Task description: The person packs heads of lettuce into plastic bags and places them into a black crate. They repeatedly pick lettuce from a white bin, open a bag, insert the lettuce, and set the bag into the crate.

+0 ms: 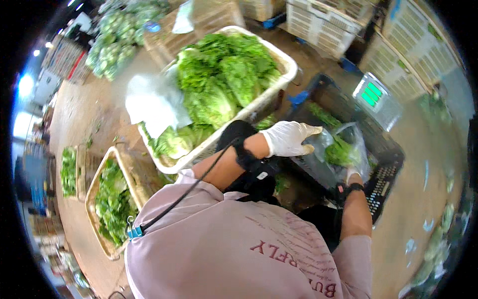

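Observation:
My left hand [293, 138], in a white glove, reaches over the black crate [396, 164] with thumb and fingers apart and nothing seen between them. Its fingertips are beside the left edge of a clear plastic bag [359, 142]. Inside the bag is green leafy lettuce [339, 152]. My right hand [352, 175], also gloved, is closed at the near end of the bag; its fingers are partly hidden by the plastic. Loose greens [323, 114] lie in the crate beyond the bag.
A large white basket [291, 70] heaped with lettuce [224, 74] stands on the left, with white plastic bags [154, 102] over its side. A scale with a lit green display [371, 94] is behind the crate. Smaller lettuce crates [92, 204] stand lower left; pale slatted crates [323, 25] line the back.

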`<action>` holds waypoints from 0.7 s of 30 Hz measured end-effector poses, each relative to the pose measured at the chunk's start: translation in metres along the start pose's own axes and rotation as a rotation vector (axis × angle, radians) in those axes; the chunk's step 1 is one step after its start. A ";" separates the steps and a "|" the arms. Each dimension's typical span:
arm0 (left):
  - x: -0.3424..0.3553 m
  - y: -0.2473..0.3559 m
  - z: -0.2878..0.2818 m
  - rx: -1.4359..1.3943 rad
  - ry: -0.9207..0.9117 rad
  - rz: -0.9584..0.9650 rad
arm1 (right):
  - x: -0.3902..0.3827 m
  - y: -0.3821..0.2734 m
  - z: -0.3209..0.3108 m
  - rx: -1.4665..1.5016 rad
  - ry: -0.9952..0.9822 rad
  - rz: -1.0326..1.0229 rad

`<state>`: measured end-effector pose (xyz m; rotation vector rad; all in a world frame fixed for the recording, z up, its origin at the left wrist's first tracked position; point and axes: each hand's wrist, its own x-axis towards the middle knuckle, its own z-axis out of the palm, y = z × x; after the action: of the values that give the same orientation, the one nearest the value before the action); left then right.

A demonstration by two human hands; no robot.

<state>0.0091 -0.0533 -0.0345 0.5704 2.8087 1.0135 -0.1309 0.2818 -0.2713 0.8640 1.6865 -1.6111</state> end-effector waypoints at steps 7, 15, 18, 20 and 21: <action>-0.168 -0.029 -0.162 0.296 0.631 -0.248 | 0.037 0.027 -0.045 -0.407 0.135 -0.148; -0.168 -0.106 -0.177 0.391 0.567 -0.557 | -0.142 -0.056 0.046 -0.175 0.025 -0.882; -0.062 -0.141 -0.143 0.518 0.224 -0.183 | -0.157 -0.062 0.057 -0.179 0.039 -0.933; -0.016 -0.161 -0.116 0.798 -0.068 -0.145 | -0.161 -0.062 0.064 -0.342 0.064 -1.003; 0.007 -0.165 -0.103 0.975 -0.239 -0.155 | -0.155 -0.059 0.060 -0.483 0.181 -1.117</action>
<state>-0.0714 -0.2288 -0.0586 0.4678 2.8885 -0.4915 -0.0891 0.2154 -0.1129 -0.2860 2.7806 -1.5974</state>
